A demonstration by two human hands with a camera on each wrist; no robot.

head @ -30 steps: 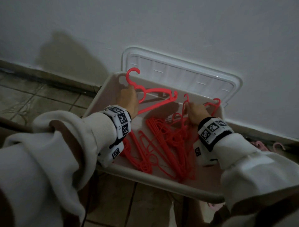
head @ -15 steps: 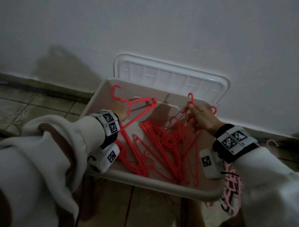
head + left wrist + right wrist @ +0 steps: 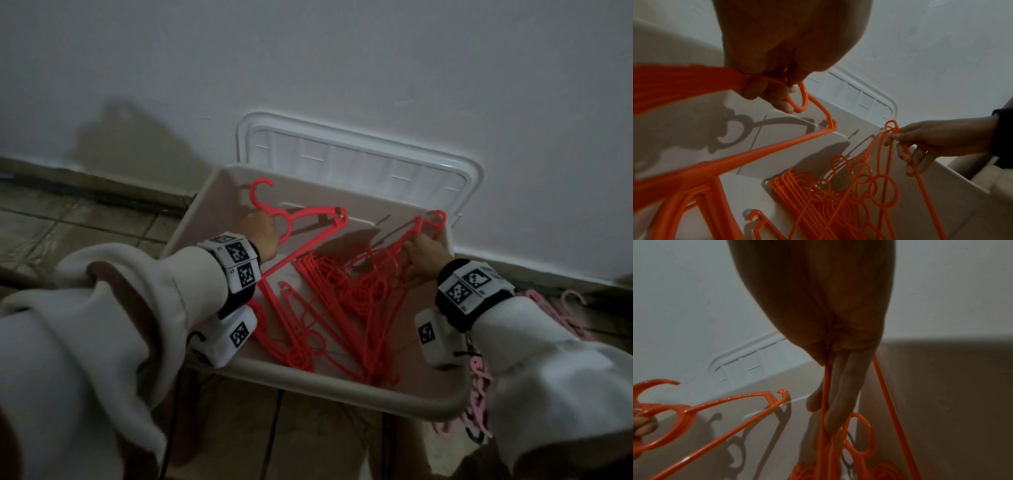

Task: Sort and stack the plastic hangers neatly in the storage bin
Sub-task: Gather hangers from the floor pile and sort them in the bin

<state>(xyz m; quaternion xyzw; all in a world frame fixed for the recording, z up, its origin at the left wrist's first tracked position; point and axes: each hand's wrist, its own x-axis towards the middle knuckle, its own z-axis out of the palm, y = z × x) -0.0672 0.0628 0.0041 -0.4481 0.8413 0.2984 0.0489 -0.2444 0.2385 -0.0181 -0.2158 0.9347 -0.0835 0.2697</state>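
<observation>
1. since a second ago the right hand (image 3: pixel 423 255) has lifted its hanger (image 3: pixel 416 240) up the storage bin (image 3: pixel 342 383) right wall, fingers pinching the end.
2. left hand (image 3: pixel 262 233) curls round the neck of another hanger (image 3: pixel 308 219) above the bin's left side.
3. light, stiff, tangle-prone plastic; grab by the neck.

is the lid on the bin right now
No, the lid stands propped against the wall behind the open bin, which has red hangers lying inside.

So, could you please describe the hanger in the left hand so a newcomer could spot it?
Find the white storage bin against the wall. At its far left, the left hand grips a red hanger, the only one with its hook raised above the rim.
</observation>
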